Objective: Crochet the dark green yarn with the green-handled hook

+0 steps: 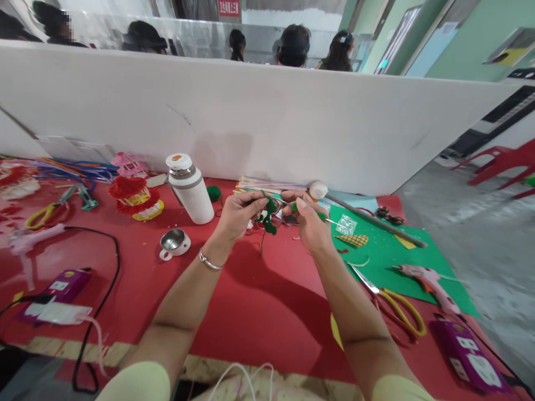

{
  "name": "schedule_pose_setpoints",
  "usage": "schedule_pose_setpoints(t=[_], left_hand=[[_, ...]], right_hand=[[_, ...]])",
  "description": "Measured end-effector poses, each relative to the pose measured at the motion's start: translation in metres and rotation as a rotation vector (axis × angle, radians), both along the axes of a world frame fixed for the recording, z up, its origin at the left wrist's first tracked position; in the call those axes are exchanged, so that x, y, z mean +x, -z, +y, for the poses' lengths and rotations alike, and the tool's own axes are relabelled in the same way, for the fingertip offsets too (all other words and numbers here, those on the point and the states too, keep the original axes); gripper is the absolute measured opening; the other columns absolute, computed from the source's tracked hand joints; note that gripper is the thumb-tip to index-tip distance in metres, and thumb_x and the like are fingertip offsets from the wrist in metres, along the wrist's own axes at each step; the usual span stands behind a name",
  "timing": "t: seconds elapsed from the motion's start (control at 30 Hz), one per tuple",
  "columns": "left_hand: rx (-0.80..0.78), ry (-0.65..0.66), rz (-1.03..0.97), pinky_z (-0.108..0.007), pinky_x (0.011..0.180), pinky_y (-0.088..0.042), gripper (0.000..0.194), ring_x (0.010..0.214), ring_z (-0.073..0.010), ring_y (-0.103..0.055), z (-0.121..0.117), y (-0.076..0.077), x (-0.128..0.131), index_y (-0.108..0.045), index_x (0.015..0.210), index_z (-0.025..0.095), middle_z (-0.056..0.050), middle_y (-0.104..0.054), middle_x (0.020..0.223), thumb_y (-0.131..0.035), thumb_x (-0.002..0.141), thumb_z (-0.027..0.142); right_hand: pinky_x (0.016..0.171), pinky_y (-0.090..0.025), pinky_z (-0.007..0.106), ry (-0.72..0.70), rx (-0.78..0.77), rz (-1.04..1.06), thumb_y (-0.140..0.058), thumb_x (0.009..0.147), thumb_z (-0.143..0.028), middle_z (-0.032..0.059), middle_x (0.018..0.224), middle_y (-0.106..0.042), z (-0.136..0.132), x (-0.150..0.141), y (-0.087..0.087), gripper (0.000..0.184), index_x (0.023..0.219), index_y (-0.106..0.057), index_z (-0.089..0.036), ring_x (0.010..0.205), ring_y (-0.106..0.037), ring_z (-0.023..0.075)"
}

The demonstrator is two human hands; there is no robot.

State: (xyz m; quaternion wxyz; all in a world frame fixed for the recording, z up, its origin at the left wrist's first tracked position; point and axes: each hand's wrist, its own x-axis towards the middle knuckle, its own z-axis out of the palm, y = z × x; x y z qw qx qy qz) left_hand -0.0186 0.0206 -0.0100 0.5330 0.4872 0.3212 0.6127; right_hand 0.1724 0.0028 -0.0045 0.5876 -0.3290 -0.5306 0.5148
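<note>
**Yellow sleeves (140, 384) low in view, hook and green yarn between two hands**

Head view: the left hand (246, 213) pinches a green yarn piece (271, 208) in its fingertips, above the red table (251, 312). Beside it, the right hand (307, 218) grips a green-handled hook (321, 215), whose long axis runs roughly sideways, tip towards the yarn piece. The left hand is nearer the yarn; whether tip and yarn touch, I cannot tell.

Yarn piece (270, 218) dark green (tabletop (251, 317) red).
</note>
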Motion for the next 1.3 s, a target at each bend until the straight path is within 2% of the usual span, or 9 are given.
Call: schedule_pose_setpoints(t=[0.1, 0.27, 0.4, 0.53, 0.7, 0.8, 0.93, 1.13, 1.3], left_hand=[[-0.011, 0.018, -0.012, -0.023, 0.048, -0.034, 0.029, 0.05, -0.0067, -0.045, -0.002, -0.003, 0.0, -0.081, 0.08, 0.017, 0.003, -0.056, 0.057, -0.093, 0.07, 0.041], [-0.033, 0.098, -0.032, -0.022, 0.047, -0.033, 0.033, 0.048, -0.0067, -0.044, -0.004, -0.006, -0.001, -0.08, 0.08, 0.016, 0.003, -0.053, 0.054, -0.094, 0.069, 0.044], [-0.045, 0.136, -0.058, -0.022, 0.047, -0.034, 0.034, 0.048, -0.0063, -0.043, -0.005, -0.008, 0.0, -0.079, 0.079, 0.016, 0.004, -0.053, 0.053, -0.095, 0.069, 0.044], [-0.063, 0.136, -0.076, -0.021, 0.046, -0.033, 0.034, 0.048, -0.0061, -0.043, -0.006, -0.008, 0.001, -0.078, 0.078, 0.016, 0.003, -0.055, 0.054, -0.096, 0.067, 0.042], [-0.071, 0.145, -0.067, -0.021, 0.046, -0.033, 0.033, 0.048, -0.0063, -0.044, -0.007, -0.008, 0.001, -0.078, 0.077, 0.016, 0.003, -0.055, 0.054, -0.096, 0.068, 0.043], [-0.07, 0.149, -0.074, -0.021, 0.046, -0.033, 0.033, 0.048, -0.0065, -0.044, -0.007, -0.008, 0.001, -0.078, 0.076, 0.017, 0.003, -0.055, 0.054, -0.096, 0.068, 0.043], [-0.077, 0.168, -0.068, -0.022, 0.047, -0.036, 0.034, 0.049, -0.0068, -0.044, -0.008, -0.009, 0.001, -0.079, 0.079, 0.017, 0.002, -0.056, 0.056, -0.096, 0.067, 0.044], [-0.061, 0.176, -0.069, -0.022, 0.048, -0.037, 0.031, 0.049, -0.0065, -0.043, -0.007, -0.007, 0.001, -0.082, 0.082, 0.018, 0.002, -0.056, 0.056, -0.095, 0.069, 0.043], [-0.065, 0.185, -0.08, -0.022, 0.047, -0.036, 0.031, 0.049, -0.0067, -0.043, -0.007, -0.008, 0.002, -0.081, 0.079, 0.017, 0.002, -0.055, 0.055, -0.095, 0.069, 0.043]], right_hand=[[0.086, -0.058, 0.04, 0.041, 0.033, 0.035, -0.074, 0.089, -0.053, 0.0052, 0.12, -0.074, 0.001, -0.003, 0.002, 0.026, 0.088, -0.079, -0.027, 0.098, -0.069, 0.0237], [0.078, -0.059, 0.038, -0.043, -0.052, 0.126, -0.076, 0.086, -0.054, 0.0048, 0.11, -0.076, 0.006, -0.006, 0.004, 0.03, 0.099, -0.079, -0.027, 0.084, -0.069, 0.0198], [0.081, -0.061, 0.037, -0.114, -0.1, 0.178, -0.077, 0.085, -0.054, 0.0048, 0.105, -0.077, 0.007, -0.007, 0.003, 0.032, 0.098, -0.079, -0.025, 0.084, -0.069, 0.0199], [0.083, -0.062, 0.039, -0.127, -0.128, 0.167, -0.076, 0.082, -0.057, 0.0047, 0.094, -0.077, 0.007, -0.008, 0.001, 0.036, 0.097, -0.077, -0.025, 0.089, -0.071, 0.0224], [0.083, -0.062, 0.039, -0.122, -0.129, 0.143, -0.074, 0.081, -0.057, 0.0053, 0.103, -0.076, 0.006, -0.009, 0.0, 0.035, 0.095, -0.076, -0.025, 0.085, -0.069, 0.0207], [0.082, -0.062, 0.04, -0.14, -0.13, 0.153, -0.073, 0.082, -0.056, 0.0054, 0.099, -0.076, 0.007, -0.009, 0.001, 0.031, 0.091, -0.076, -0.026, 0.087, -0.069, 0.0224], [0.079, -0.06, 0.039, -0.183, -0.148, 0.175, -0.071, 0.084, -0.055, 0.0036, 0.084, -0.073, 0.008, -0.008, 0.004, 0.031, 0.093, -0.077, -0.026, 0.086, -0.069, 0.0236], [0.068, -0.055, 0.032, -0.228, -0.216, 0.234, -0.072, 0.083, -0.053, 0.0008, 0.079, -0.068, 0.01, -0.009, 0.007, 0.033, 0.097, -0.078, -0.024, 0.073, -0.062, 0.0175], [0.067, -0.054, 0.032, -0.213, -0.25, 0.243, -0.073, 0.081, -0.054, 0.0006, 0.074, -0.065, 0.009, -0.01, 0.004, 0.033, 0.094, -0.076, -0.024, 0.07, -0.059, 0.018]])
